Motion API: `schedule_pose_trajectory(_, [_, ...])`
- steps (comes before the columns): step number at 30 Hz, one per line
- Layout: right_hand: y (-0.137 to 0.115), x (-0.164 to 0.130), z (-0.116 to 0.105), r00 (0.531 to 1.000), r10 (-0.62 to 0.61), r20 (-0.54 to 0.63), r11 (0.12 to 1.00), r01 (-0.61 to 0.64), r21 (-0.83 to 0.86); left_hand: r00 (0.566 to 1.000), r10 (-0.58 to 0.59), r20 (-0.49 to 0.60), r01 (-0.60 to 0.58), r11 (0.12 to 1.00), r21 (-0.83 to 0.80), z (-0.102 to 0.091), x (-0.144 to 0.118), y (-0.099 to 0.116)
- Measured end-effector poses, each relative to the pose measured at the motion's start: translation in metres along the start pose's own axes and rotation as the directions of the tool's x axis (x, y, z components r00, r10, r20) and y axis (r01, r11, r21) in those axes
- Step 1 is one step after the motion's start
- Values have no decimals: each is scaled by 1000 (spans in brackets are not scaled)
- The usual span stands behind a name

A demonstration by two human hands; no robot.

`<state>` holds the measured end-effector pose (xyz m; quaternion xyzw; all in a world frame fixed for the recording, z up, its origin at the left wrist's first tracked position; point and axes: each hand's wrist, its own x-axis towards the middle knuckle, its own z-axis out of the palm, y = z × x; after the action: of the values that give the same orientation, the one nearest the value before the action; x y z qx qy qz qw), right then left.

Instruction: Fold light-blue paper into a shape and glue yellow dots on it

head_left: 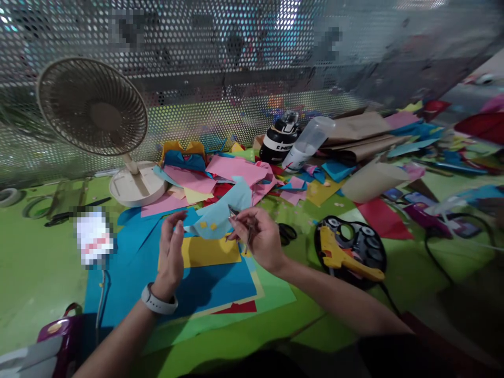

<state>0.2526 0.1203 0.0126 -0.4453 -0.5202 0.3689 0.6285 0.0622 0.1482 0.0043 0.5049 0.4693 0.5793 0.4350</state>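
My right hand [263, 239] is closed in a pinch around a slim metal tool [232, 211], whose kind I cannot make out. The tool's tip is at the edge of a curved light blue paper piece [220, 210] with small yellow squares on it. My left hand [172, 254], fingers stretched upward, is beside the left point of that piece; whether the thumb touches it I cannot tell. Below both hands, a yellow paper strip [212, 252] lies on a large blue sheet [212, 289], with pale green sheets [271, 302] underneath.
A round fan [104, 113] stands at back left, near a lit phone [93, 236] with a cable. Coloured paper scraps [236, 170], a black bottle [277, 142] and a clear bottle [311, 142] lie behind. Right of my hands are black-handled scissors [287, 233] and a yellow glue gun [346, 257].
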Motion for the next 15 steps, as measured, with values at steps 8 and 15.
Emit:
schedule_pose_trajectory(8, [2,11,-4,997,-36,-74,999,36,7,976,-200,-82,151,904,-400,8,-3,-3])
schedule_pose_trajectory(15, [10,-3,8,1000,26,6,1000,-26,-4,943,-245,228,293,933,-210,22,-28,-4])
